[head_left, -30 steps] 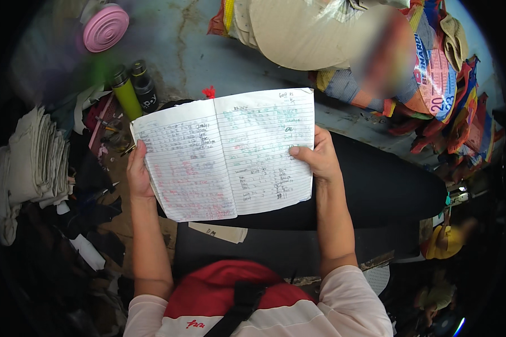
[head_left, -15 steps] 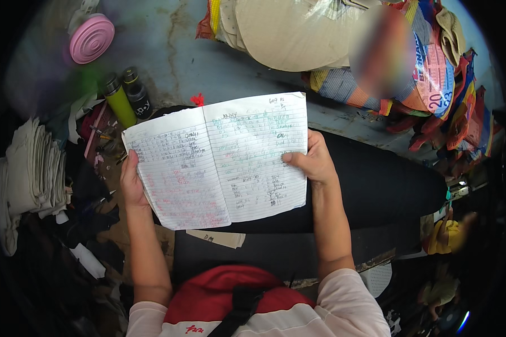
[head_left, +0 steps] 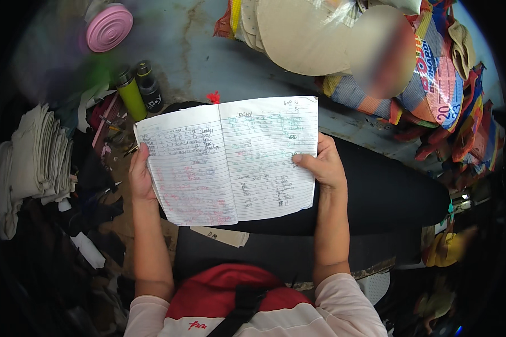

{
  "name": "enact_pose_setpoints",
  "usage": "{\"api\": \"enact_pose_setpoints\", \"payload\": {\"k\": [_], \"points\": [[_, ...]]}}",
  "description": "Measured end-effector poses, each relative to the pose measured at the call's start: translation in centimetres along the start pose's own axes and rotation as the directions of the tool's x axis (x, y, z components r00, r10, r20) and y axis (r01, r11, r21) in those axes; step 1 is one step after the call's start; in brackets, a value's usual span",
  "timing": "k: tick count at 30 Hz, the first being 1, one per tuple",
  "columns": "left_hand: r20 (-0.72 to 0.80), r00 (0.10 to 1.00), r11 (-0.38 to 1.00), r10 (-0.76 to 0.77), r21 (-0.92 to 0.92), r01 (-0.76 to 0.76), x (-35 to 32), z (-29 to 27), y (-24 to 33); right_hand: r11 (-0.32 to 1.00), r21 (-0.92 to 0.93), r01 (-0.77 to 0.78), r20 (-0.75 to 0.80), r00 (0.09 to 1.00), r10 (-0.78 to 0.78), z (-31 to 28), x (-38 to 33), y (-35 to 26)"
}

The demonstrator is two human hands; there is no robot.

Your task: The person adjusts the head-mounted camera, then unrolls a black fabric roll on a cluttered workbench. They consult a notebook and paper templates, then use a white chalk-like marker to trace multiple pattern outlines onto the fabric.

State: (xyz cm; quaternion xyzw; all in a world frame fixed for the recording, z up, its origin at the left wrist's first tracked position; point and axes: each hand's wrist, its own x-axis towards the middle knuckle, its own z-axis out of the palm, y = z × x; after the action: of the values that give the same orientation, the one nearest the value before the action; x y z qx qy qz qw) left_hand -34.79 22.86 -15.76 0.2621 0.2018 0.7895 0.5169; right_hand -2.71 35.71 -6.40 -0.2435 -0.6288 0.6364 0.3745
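Note:
An open lined notebook [head_left: 227, 163] with handwriting in black, green and red spreads out before me. My left hand [head_left: 142, 174] grips its left edge, the thumb along the margin and the other fingers hidden behind. At the right edge my right hand [head_left: 327, 163] pinches the page, its thumb lying on the paper and its fingers underneath. Below the notebook lies a black padded surface [head_left: 382, 188]. A tan card strip [head_left: 222, 236] pokes out just under the notebook's lower edge.
Green [head_left: 130, 95] and black [head_left: 148, 87] bottles stand beyond the notebook's left corner. A stack of folded pale cloth [head_left: 42, 154] sits at far left. Colourful woven sacks [head_left: 427, 84] and round tan pieces [head_left: 298, 36] occupy the back right. A pink round lid [head_left: 109, 28] is at back left.
The notebook and both hands have shifted slightly right in view, and the notebook has tilted a little. The surroundings have also shifted right. Both hands keep their hold.

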Motion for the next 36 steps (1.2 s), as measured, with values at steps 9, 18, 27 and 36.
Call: {"api": "enact_pose_setpoints", "payload": {"k": [9,18,27,36], "points": [[-0.035,0.999,1.0,0.005,-0.009,-0.005,0.01,-0.65,-0.25,1.0,-0.009,-0.024,0.038,0.999,0.024,-0.43,-0.11,0.11],[-0.018,1.0,1.0,0.002,-0.022,-0.002,0.05,-0.53,-0.27,1.0,0.018,-0.021,0.05,0.999,0.02,-0.43,-0.04,0.03],[-0.001,1.0,1.0,-0.004,-0.028,0.004,0.27,-0.51,-0.3,0.999,-0.012,-0.046,0.055,0.997,0.047,-0.69,0.33,-0.01],[0.001,1.0,0.999,-0.004,-0.052,0.004,0.29,-0.41,-0.26,0.999,-0.017,-0.049,0.055,0.997,0.05,-0.75,0.41,0.07]]}}
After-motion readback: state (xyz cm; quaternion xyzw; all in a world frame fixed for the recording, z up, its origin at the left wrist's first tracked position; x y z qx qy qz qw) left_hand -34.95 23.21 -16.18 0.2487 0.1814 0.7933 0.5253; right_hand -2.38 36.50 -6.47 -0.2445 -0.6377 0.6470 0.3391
